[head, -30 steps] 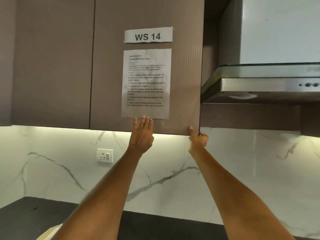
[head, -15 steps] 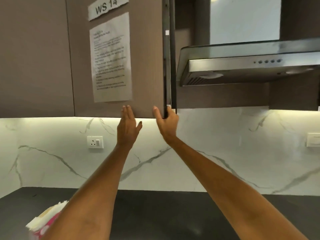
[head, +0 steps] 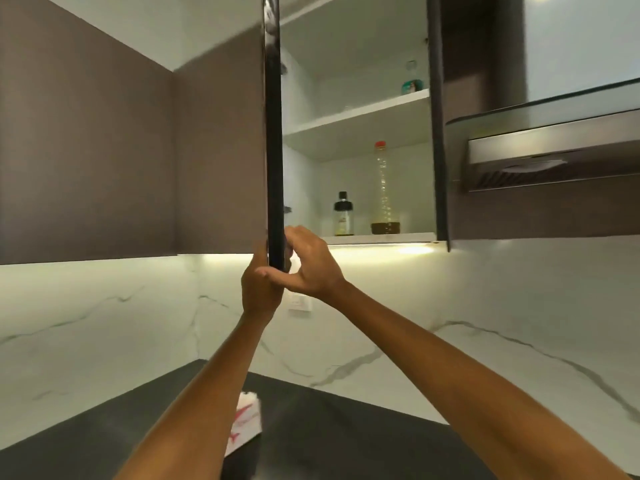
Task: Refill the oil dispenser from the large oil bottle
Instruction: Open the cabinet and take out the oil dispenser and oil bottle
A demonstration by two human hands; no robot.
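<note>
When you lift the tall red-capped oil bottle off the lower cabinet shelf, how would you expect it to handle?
The tall oil bottle is slender with a long narrow neck, so it probably tips easily if nudged high up. The dark level sits only near its base, suggesting it is nearly empty and light. Its clear body looks smooth, possibly slick. Gripping low seems safest, clear of the small oil dispenser standing beside it.

Marble backsplash [head: 485, 292], brown wall cabinets [head: 104, 150], black countertop [head: 346, 438], under-cabinet lighting.

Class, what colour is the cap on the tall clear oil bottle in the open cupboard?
Red, on the tall clear oil bottle; seen in the head view.
</note>
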